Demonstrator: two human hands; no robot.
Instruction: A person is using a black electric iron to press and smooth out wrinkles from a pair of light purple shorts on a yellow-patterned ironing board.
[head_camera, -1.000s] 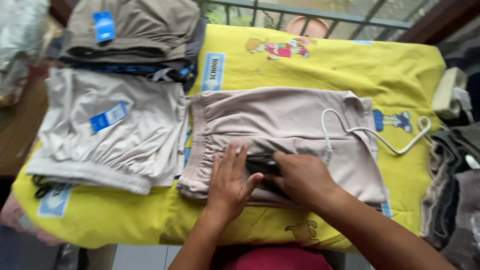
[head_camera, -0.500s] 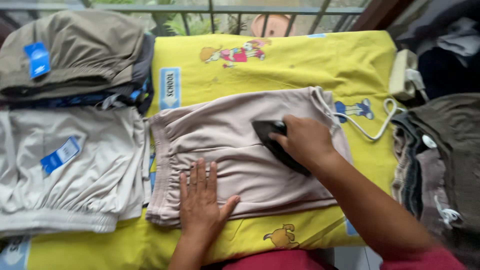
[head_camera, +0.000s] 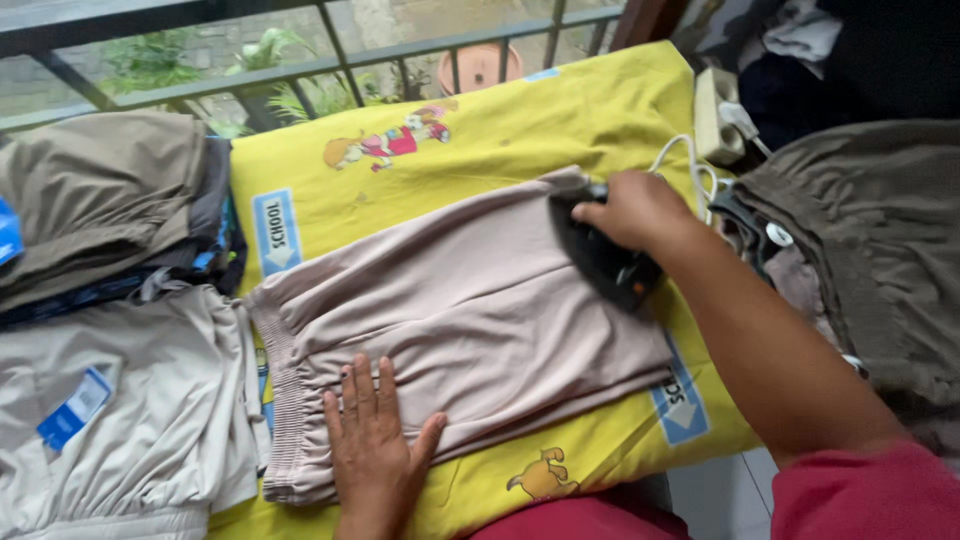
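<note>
Beige elastic-waist shorts (head_camera: 470, 310) spread flat on yellow cartoon-print cloth (head_camera: 500, 130); black iron (head_camera: 600, 255), gripped by right hand (head_camera: 635, 210), now slid farther toward hem; left hand (head_camera: 372, 440) open, pressing near waistband.

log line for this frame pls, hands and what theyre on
left hand flat on beige shorts | right hand grips black iron on shorts | yellow cloth underneath | folded grey garments at left
</note>
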